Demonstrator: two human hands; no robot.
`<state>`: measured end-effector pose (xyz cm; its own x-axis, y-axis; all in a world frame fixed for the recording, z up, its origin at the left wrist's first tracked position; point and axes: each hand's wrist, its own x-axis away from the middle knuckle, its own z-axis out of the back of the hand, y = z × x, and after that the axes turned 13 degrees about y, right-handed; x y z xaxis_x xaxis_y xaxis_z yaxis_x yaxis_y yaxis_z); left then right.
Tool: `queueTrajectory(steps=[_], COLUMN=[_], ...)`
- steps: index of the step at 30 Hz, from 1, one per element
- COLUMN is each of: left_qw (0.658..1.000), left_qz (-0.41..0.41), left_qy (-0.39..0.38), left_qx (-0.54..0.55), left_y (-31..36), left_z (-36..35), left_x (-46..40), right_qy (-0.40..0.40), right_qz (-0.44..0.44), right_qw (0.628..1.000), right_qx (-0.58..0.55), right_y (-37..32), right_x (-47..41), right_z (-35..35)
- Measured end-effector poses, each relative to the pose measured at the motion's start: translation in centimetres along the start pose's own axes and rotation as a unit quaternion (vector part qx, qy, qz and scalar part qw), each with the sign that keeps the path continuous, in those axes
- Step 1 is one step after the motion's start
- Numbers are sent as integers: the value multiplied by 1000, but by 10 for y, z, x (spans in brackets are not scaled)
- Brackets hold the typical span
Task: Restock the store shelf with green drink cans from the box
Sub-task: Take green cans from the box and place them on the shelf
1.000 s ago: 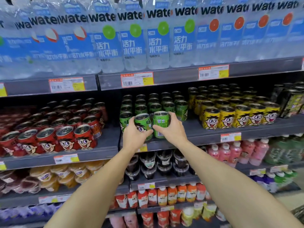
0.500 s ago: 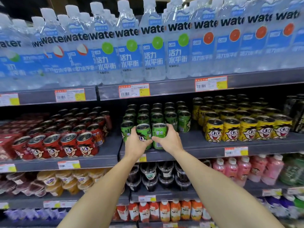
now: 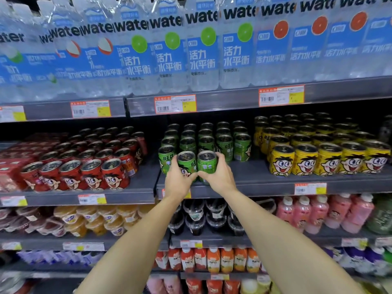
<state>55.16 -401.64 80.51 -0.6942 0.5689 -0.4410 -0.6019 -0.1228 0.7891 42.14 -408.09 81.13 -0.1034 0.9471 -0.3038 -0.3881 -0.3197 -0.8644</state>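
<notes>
Two green drink cans stand side by side at the front of the grey middle shelf (image 3: 265, 183). My left hand (image 3: 179, 180) grips the left green can (image 3: 186, 161). Around the right green can (image 3: 206, 161) curl the fingers of my right hand (image 3: 220, 177). Behind them stand several rows of green cans (image 3: 224, 145), and one more green can (image 3: 166, 158) is just to the left of the held pair. The box is not in view.
Red cans (image 3: 93, 175) fill the shelf to the left, yellow cans (image 3: 305, 159) stand to the right. Water bottles (image 3: 203, 49) line the shelf above. Below are dark jelly cups (image 3: 195, 217), pink bottles (image 3: 318, 213) and orange cartons (image 3: 212, 259).
Both hands have set the two green cans down onto the shelf front and pushed them slightly back. The view has shifted a little.
</notes>
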Motion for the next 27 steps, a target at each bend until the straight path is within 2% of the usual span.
queueTrajectory(steps=[5,13,20,27], left_qw=[998,995,993,986], left_qz=[-21,-17,40,94], left_qy=[55,92,107,110], left_qx=[-7,23,-37,-83], left_y=[-1,-3,14,29], left_z=[-7,-5,-13,-30], left_x=[11,20,15,4], right_qy=[7,11,23,-7], right_qz=[44,73,75,70], right_qw=[998,996,997,997], right_qx=[37,47,29,22], right_y=[4,13,14,14], right_x=[2,0,2,-5], right_z=[-1,2,0,1])
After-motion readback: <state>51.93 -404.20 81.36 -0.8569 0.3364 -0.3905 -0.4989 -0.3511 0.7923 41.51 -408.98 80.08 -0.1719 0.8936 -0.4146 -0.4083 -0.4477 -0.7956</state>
